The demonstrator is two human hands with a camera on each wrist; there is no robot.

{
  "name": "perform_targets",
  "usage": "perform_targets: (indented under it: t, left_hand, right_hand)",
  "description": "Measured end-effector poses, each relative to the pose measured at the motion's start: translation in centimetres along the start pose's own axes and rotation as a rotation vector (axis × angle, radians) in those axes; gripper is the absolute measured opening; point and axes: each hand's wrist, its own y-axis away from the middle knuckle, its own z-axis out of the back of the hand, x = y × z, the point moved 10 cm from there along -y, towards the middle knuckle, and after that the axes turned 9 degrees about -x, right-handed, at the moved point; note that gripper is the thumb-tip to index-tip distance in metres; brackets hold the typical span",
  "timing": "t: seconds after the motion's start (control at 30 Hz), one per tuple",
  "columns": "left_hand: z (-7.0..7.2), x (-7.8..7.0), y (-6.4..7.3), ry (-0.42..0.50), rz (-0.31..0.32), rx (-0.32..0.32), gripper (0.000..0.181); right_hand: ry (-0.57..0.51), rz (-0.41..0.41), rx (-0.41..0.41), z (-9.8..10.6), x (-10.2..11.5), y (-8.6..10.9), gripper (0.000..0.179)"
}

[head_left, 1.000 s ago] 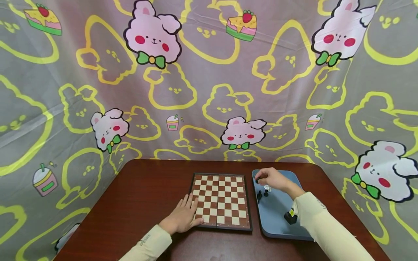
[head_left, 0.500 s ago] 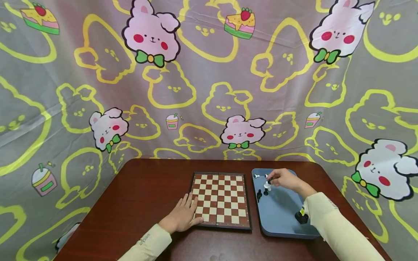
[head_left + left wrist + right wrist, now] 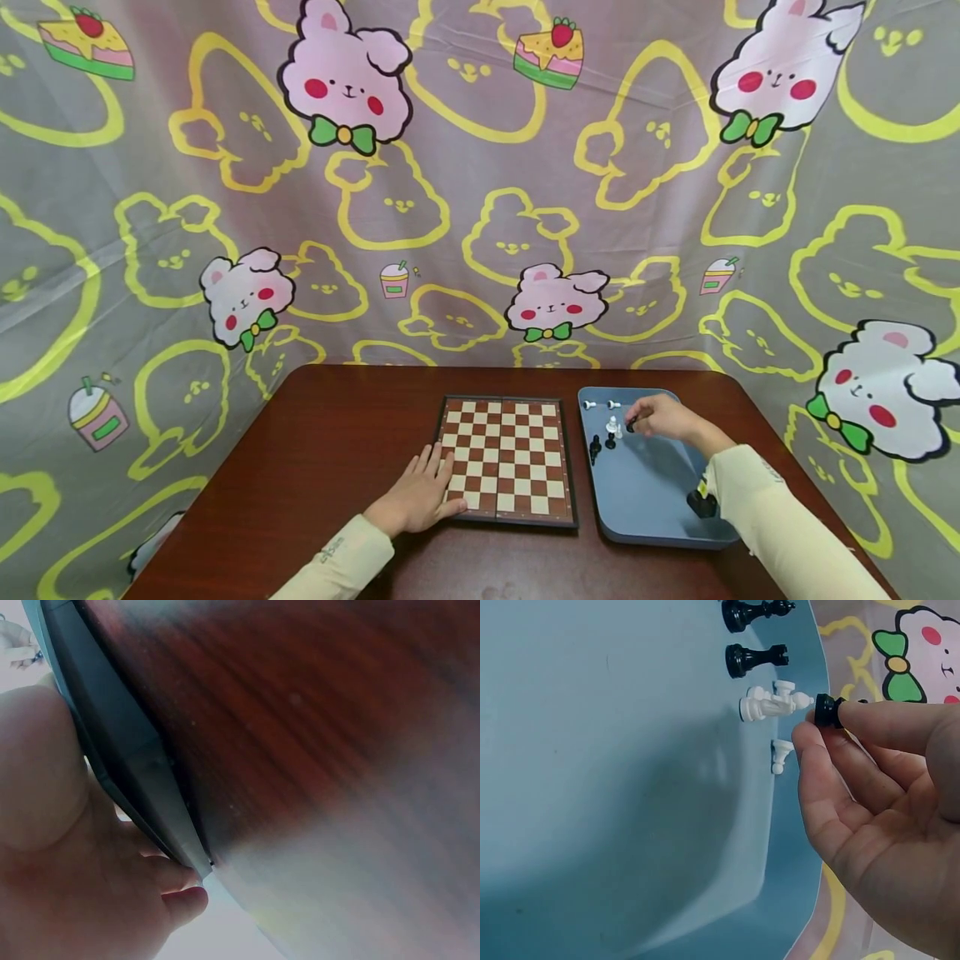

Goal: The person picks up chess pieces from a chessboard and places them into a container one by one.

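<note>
My right hand (image 3: 663,417) is over the blue tray (image 3: 652,492), pinching a small black chess piece (image 3: 826,710) between thumb and fingertips. Most of that piece is hidden by the fingers. Near it in the tray stand a white chess piece (image 3: 612,424) and a black rook (image 3: 757,658); another black chess piece (image 3: 596,448) is at the tray's left side. A white pawn (image 3: 781,756) lies close to the tray's far wall. My left hand (image 3: 420,492) rests with extended fingers on the near left edge of the brown-and-cream chessboard (image 3: 500,521).
The board and tray lie side by side on a dark red-brown wooden table (image 3: 322,450). A second white piece (image 3: 590,405) lies in the tray's far left corner. A patterned curtain (image 3: 465,167) surrounds the table's back and sides.
My right hand has moved from the tray's far left corner rightward and slightly nearer, carrying the black chess piece. White pieces at the far end came into view. My left hand stays still.
</note>
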Motion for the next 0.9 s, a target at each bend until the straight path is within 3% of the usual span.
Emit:
perform_targets:
  t: [0.73,0.9]
  left_hand:
    - [-0.1,0.0,0.3,0.024,0.006,0.002,0.082]
    - [0.0,-0.1,0.3,0.012,0.004,-0.004,0.083]
  right_hand:
    - [0.010,-0.035,0.015,-0.4,0.1,0.4,0.019]
    - [0.003,-0.004,0.018,-0.4,0.9,0.7,0.021]
